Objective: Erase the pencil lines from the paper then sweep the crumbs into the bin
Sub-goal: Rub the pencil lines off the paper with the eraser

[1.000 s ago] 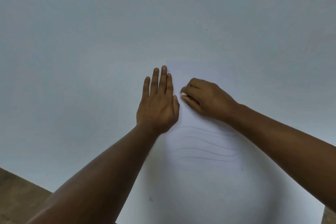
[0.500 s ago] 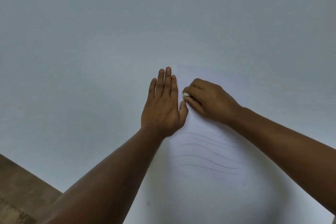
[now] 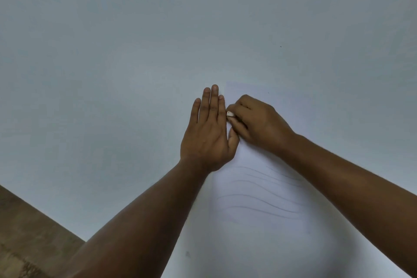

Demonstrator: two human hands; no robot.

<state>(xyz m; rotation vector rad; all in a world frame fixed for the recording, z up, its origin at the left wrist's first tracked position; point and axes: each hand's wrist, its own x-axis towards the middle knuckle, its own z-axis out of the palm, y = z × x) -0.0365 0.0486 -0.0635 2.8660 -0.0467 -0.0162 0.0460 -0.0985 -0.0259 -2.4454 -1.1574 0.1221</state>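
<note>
At the frame's centre, the left hand (image 3: 208, 133) lies flat, fingers straight, on the pale grey tabletop (image 3: 112, 63) along the left edge of the white paper sheet (image 3: 266, 244). Touching it, the right hand (image 3: 257, 124) has its grip pinched round a small white eraser (image 3: 230, 114). Wavy pencil lines (image 3: 259, 201) cross the sheet lower right of centre.

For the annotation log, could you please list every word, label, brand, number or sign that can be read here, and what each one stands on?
None: no readable text in the head view.
Paper: only wavy pencil lines, no letters or numbers.
Eraser, pinched in the right hand: no print visible on the small part showing.
Left hand, flat at the paper's left edge: no markings.
Table: plain, a few tiny specks only.
</note>
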